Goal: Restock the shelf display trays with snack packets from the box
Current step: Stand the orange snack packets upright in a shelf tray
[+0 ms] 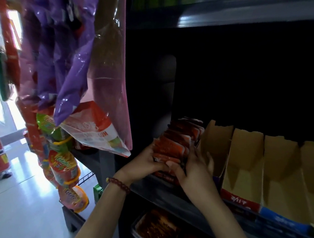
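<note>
Both the left hand (147, 162) and right hand (193, 168) grip red snack packets (170, 148) in the leftmost tray on the shelf (174, 201). The cardboard trays (246, 163) to the right stand empty, so most restocking remains.

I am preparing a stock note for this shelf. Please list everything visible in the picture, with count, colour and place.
red snack packets: one packed row, red-orange, left end of the shelf
cardboard display trays: four in view, brown, empty, right of the packets
shelf: one, dark, under the trays
lower bin: one, holding red-brown packets, shelf below
hanging snack strip: one, multicoloured, left of the shelf
plastic bags: several, purple and pink, top left
pouch: one, white and red, at the bags' bottom
bracelet: one, dark red beads, left wrist
left hand: one, gripping the row's left side
right hand: one, gripping the row's right side
</note>
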The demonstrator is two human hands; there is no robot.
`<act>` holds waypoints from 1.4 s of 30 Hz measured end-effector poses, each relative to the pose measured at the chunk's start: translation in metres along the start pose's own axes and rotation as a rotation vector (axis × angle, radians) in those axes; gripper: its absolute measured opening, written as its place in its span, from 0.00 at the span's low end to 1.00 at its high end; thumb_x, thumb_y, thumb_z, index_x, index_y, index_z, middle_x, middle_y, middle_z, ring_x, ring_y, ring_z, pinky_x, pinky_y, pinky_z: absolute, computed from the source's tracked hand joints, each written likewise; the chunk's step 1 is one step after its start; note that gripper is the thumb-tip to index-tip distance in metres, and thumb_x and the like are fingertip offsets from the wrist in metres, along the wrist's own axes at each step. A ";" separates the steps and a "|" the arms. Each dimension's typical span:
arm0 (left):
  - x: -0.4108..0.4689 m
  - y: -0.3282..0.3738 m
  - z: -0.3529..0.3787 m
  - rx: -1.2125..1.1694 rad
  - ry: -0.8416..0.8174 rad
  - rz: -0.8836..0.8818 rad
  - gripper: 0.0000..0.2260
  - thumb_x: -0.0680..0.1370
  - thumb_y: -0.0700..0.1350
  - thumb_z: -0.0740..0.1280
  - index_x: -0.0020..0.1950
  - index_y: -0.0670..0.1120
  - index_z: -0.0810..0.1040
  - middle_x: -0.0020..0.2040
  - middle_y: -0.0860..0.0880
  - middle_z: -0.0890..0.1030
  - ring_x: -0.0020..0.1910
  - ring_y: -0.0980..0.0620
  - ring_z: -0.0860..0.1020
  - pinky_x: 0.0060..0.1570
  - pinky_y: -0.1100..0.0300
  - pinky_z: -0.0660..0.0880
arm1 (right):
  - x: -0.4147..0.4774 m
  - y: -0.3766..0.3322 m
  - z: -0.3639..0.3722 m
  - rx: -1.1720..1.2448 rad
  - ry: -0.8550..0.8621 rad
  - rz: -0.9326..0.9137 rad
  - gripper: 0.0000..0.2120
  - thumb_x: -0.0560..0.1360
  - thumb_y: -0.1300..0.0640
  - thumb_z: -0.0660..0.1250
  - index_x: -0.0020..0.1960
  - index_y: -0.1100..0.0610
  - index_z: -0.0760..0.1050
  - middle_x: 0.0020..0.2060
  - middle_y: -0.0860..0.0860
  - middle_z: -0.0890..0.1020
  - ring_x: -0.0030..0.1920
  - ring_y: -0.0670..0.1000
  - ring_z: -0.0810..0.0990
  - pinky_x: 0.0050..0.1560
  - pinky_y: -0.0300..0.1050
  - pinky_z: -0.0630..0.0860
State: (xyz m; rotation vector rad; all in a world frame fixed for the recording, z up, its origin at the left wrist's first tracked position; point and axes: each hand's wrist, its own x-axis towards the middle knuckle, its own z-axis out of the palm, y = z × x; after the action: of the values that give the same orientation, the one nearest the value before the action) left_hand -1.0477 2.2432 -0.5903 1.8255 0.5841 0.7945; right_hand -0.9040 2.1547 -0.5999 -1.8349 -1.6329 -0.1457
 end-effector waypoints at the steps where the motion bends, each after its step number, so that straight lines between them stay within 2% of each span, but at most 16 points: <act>1: 0.000 0.002 0.000 0.005 -0.002 0.001 0.30 0.66 0.40 0.77 0.66 0.41 0.71 0.56 0.47 0.80 0.55 0.57 0.80 0.52 0.65 0.74 | 0.001 -0.002 -0.004 -0.004 -0.012 -0.002 0.55 0.62 0.20 0.32 0.77 0.54 0.52 0.74 0.50 0.61 0.75 0.48 0.52 0.69 0.41 0.35; 4: -0.004 0.005 0.003 0.034 0.039 0.017 0.28 0.70 0.32 0.74 0.67 0.42 0.69 0.55 0.51 0.80 0.51 0.64 0.79 0.50 0.69 0.74 | -0.006 -0.008 -0.024 0.010 -0.051 0.014 0.45 0.68 0.25 0.54 0.76 0.51 0.52 0.73 0.46 0.63 0.74 0.46 0.54 0.71 0.46 0.38; 7: -0.011 0.006 0.006 0.028 0.147 0.033 0.33 0.68 0.29 0.74 0.69 0.46 0.67 0.56 0.52 0.78 0.51 0.66 0.78 0.50 0.71 0.73 | -0.027 -0.013 -0.042 -0.284 -0.039 0.085 0.45 0.70 0.34 0.65 0.76 0.55 0.50 0.71 0.49 0.66 0.73 0.49 0.58 0.72 0.54 0.45; 9: -0.018 0.006 0.009 0.071 0.207 0.041 0.31 0.69 0.31 0.74 0.68 0.46 0.67 0.55 0.54 0.78 0.51 0.67 0.77 0.51 0.74 0.71 | -0.044 -0.019 -0.044 -0.408 -0.002 0.130 0.42 0.68 0.40 0.72 0.71 0.63 0.63 0.62 0.57 0.75 0.66 0.56 0.69 0.70 0.56 0.54; 11: -0.026 0.007 0.011 0.145 0.238 0.038 0.28 0.72 0.36 0.73 0.70 0.42 0.68 0.58 0.51 0.78 0.57 0.60 0.76 0.56 0.73 0.69 | -0.054 -0.019 -0.037 -0.449 0.067 0.083 0.32 0.60 0.48 0.79 0.57 0.66 0.77 0.45 0.59 0.82 0.51 0.59 0.79 0.62 0.57 0.61; 12: -0.030 0.007 0.011 0.174 0.252 0.032 0.26 0.74 0.39 0.72 0.70 0.41 0.69 0.59 0.50 0.78 0.60 0.55 0.75 0.60 0.70 0.68 | -0.057 -0.017 -0.033 -0.465 0.082 0.054 0.28 0.58 0.51 0.80 0.52 0.66 0.79 0.41 0.59 0.82 0.47 0.59 0.80 0.59 0.56 0.63; 14: -0.038 0.005 0.013 0.219 0.278 0.026 0.18 0.77 0.46 0.68 0.65 0.44 0.72 0.56 0.54 0.78 0.63 0.50 0.75 0.67 0.58 0.66 | -0.060 -0.014 -0.032 -0.462 0.050 0.011 0.22 0.61 0.56 0.78 0.51 0.64 0.80 0.42 0.58 0.81 0.46 0.60 0.80 0.60 0.58 0.67; 16: -0.045 0.006 0.017 0.285 0.305 0.027 0.09 0.80 0.47 0.61 0.59 0.48 0.74 0.53 0.55 0.79 0.62 0.47 0.76 0.68 0.50 0.64 | -0.064 -0.014 -0.035 -0.426 0.037 -0.027 0.19 0.66 0.58 0.74 0.55 0.64 0.78 0.45 0.59 0.80 0.46 0.60 0.80 0.64 0.61 0.67; 18: -0.051 0.007 0.022 0.334 0.337 0.035 0.14 0.81 0.51 0.56 0.59 0.47 0.76 0.54 0.51 0.80 0.60 0.45 0.76 0.69 0.46 0.63 | -0.068 -0.018 -0.039 -0.411 -0.004 -0.053 0.18 0.72 0.58 0.68 0.59 0.63 0.75 0.50 0.59 0.78 0.51 0.60 0.78 0.70 0.61 0.58; 20: -0.053 0.007 0.025 0.350 0.380 0.038 0.20 0.78 0.54 0.54 0.60 0.44 0.77 0.54 0.46 0.81 0.58 0.44 0.77 0.65 0.47 0.67 | -0.071 -0.022 -0.041 -0.400 -0.057 -0.064 0.18 0.75 0.58 0.63 0.63 0.62 0.71 0.56 0.57 0.76 0.56 0.58 0.76 0.73 0.57 0.50; 23: -0.051 0.007 0.026 0.342 0.424 0.009 0.15 0.82 0.49 0.58 0.56 0.41 0.80 0.51 0.42 0.82 0.54 0.41 0.79 0.58 0.49 0.72 | -0.071 -0.023 -0.045 -0.341 -0.096 -0.071 0.20 0.75 0.62 0.60 0.67 0.60 0.67 0.59 0.56 0.73 0.60 0.56 0.73 0.75 0.52 0.47; 25: -0.048 0.003 0.024 0.373 0.435 -0.002 0.13 0.82 0.46 0.59 0.55 0.42 0.80 0.49 0.43 0.83 0.52 0.41 0.79 0.61 0.46 0.70 | -0.071 -0.022 -0.050 -0.259 -0.119 -0.072 0.23 0.73 0.67 0.60 0.68 0.60 0.67 0.60 0.56 0.73 0.62 0.57 0.71 0.76 0.49 0.46; 29: -0.048 -0.002 0.026 0.413 0.469 0.028 0.14 0.81 0.49 0.59 0.54 0.44 0.81 0.47 0.44 0.83 0.51 0.42 0.80 0.63 0.36 0.66 | -0.071 -0.019 -0.058 -0.116 -0.165 -0.059 0.27 0.72 0.72 0.58 0.70 0.59 0.66 0.64 0.55 0.71 0.71 0.60 0.61 0.74 0.42 0.44; 34: -0.049 -0.003 0.031 0.436 0.479 0.059 0.15 0.80 0.50 0.59 0.57 0.44 0.80 0.50 0.45 0.84 0.53 0.44 0.80 0.66 0.37 0.63 | -0.074 -0.018 -0.062 -0.073 -0.172 -0.065 0.28 0.73 0.73 0.57 0.71 0.58 0.65 0.67 0.53 0.69 0.73 0.57 0.57 0.72 0.38 0.43; 38: -0.052 -0.003 0.032 0.526 0.526 0.055 0.12 0.82 0.46 0.59 0.60 0.44 0.79 0.52 0.46 0.83 0.55 0.45 0.78 0.73 0.45 0.48 | -0.076 -0.018 -0.062 -0.082 -0.174 -0.080 0.29 0.73 0.72 0.57 0.72 0.57 0.63 0.68 0.53 0.69 0.73 0.56 0.58 0.69 0.35 0.40; 42: -0.058 -0.006 0.030 0.572 0.495 0.084 0.13 0.82 0.45 0.58 0.64 0.45 0.77 0.57 0.46 0.81 0.59 0.47 0.77 0.73 0.48 0.45 | -0.075 -0.004 -0.055 -0.043 -0.179 -0.096 0.31 0.71 0.74 0.57 0.72 0.56 0.64 0.68 0.52 0.70 0.73 0.57 0.59 0.73 0.40 0.46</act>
State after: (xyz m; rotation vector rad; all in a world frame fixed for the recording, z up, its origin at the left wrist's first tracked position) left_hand -1.0642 2.1867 -0.6188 2.1817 1.1502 1.2443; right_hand -0.9049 2.0620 -0.5932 -1.8471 -1.8552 -0.0599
